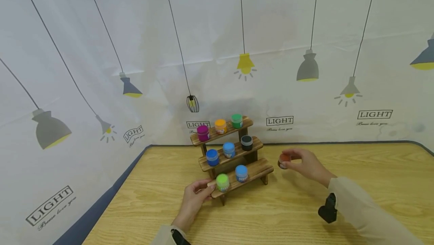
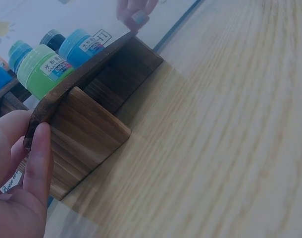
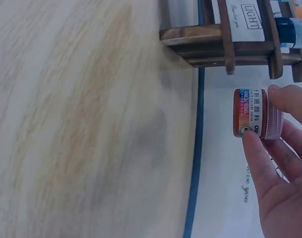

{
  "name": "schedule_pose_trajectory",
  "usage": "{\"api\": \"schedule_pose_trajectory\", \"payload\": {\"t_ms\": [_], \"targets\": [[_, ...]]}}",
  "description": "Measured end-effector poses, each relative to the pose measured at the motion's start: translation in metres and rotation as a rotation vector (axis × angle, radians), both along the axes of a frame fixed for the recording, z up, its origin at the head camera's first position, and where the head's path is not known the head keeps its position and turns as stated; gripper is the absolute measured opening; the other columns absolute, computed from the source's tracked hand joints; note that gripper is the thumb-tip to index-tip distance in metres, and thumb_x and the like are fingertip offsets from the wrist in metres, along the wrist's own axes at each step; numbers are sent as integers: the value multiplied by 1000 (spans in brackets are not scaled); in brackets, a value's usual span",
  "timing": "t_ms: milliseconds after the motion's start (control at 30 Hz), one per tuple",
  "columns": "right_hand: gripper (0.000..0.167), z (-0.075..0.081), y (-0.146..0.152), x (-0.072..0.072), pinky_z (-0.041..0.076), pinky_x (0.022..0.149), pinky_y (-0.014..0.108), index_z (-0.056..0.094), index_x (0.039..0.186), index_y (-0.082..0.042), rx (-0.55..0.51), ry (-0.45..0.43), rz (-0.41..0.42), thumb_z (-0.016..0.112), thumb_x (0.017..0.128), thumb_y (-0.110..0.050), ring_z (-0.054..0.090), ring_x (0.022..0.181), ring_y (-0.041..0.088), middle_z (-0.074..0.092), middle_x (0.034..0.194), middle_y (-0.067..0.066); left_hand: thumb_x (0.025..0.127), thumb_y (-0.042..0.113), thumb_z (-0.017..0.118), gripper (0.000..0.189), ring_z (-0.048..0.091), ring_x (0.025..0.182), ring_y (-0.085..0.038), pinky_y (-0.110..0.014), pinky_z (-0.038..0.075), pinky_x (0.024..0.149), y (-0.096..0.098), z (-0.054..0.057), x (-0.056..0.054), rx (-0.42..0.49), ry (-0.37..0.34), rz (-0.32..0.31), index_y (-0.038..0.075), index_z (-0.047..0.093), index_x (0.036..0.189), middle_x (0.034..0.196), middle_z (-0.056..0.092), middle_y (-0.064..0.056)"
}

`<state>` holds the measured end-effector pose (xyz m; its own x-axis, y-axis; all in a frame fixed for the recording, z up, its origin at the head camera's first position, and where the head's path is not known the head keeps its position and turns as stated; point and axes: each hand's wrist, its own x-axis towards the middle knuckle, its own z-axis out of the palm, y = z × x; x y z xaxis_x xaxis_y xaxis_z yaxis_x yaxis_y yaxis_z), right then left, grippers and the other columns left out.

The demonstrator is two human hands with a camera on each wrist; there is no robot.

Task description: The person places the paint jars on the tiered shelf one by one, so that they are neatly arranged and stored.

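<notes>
A three-step wooden rack (image 1: pixel 261 166) stands on the table with small paint jars on its steps. My left hand (image 1: pixel 195 199) pinches the left end of the lowest step, close to a light green paint jar (image 1: pixel 223 182). In the left wrist view, thumb and finger grip the edge of that step (image 2: pixel 42 106). To the right of the rack, my right hand (image 1: pixel 308 166) holds a reddish-brown paint jar (image 3: pixel 250 114) by its lid and side, off the table. A light blue jar (image 1: pixel 241 173) sits on the lowest step, left of its bare right end.
The middle step bears a dark blue jar (image 1: pixel 212 157), a blue jar (image 1: pixel 229 149) and a black jar (image 1: pixel 246 143). On the top step are purple (image 1: pixel 203 133), orange (image 1: pixel 220 126) and green (image 1: pixel 237 121) jars. A lamp-patterned sheet (image 1: pixel 217 68) rises behind the table (image 1: pixel 298 215).
</notes>
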<state>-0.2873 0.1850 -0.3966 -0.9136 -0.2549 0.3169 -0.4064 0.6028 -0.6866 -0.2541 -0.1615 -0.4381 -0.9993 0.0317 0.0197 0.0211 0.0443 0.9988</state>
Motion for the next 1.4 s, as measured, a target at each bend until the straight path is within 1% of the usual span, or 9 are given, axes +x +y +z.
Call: {"api": "schedule_pose_trajectory", "payload": {"t_ms": [200,367,500,533,667,767,1033,1233,1400], "targets": [[42,11,-12,4,48,75,42,55,115,2,-28,28,65,65,81,-22,55,95,32,58,106,16,80,13,67,38,56,72,-10,-22,51,61,0,0,0,8,-4,7,-7,56,110,90,57,-6],[42,13,-25,4,49,73,37,56,114,1,-35,31,126,65,81,-23,56,95,29,59,104,13,80,12,66,38,56,72,-9,-22,51,61,0,0,0,6,4,4,-9,56,110,90,57,-6],[41,14,-33,4,49,74,40,55,113,3,-33,32,160,65,81,-20,55,95,30,59,104,15,81,10,64,37,55,71,-9,-22,51,61,0,2,1,5,-1,-4,-10,55,111,90,57,-6],[41,15,-35,4,49,74,40,55,113,3,-27,30,163,65,81,-20,55,95,31,59,105,15,81,9,64,37,55,71,-9,-22,51,61,1,4,2,5,-2,-5,-11,54,111,90,57,-6],[41,15,-43,1,48,76,44,55,113,5,-13,26,176,66,81,-18,55,95,31,58,104,16,82,9,64,36,56,71,-9,-23,51,61,0,5,3,5,-3,-9,-11,54,111,89,57,-5],[40,13,-48,-2,47,77,46,55,113,5,-9,31,187,66,81,-16,56,93,31,59,103,15,81,10,65,37,56,71,-9,-23,51,60,-1,0,0,6,10,-8,-10,55,110,88,58,-5],[37,8,-56,-5,49,71,35,56,111,4,32,39,201,66,81,-17,58,88,27,60,97,9,80,9,65,37,56,71,-9,-24,51,60,0,-2,-2,-1,23,-3,-10,56,110,88,59,-5],[38,8,-58,-4,49,73,38,55,112,5,29,30,200,64,82,-17,57,90,28,59,99,10,80,12,66,38,56,72,-9,-23,51,61,0,0,1,-7,32,0,-9,56,110,89,59,-6],[39,9,-59,-3,48,74,38,53,113,5,15,15,209,64,83,-18,56,90,28,59,100,11,80,14,66,38,56,72,-10,-22,51,61,0,0,1,-17,19,11,-8,57,110,90,59,-7]]}}
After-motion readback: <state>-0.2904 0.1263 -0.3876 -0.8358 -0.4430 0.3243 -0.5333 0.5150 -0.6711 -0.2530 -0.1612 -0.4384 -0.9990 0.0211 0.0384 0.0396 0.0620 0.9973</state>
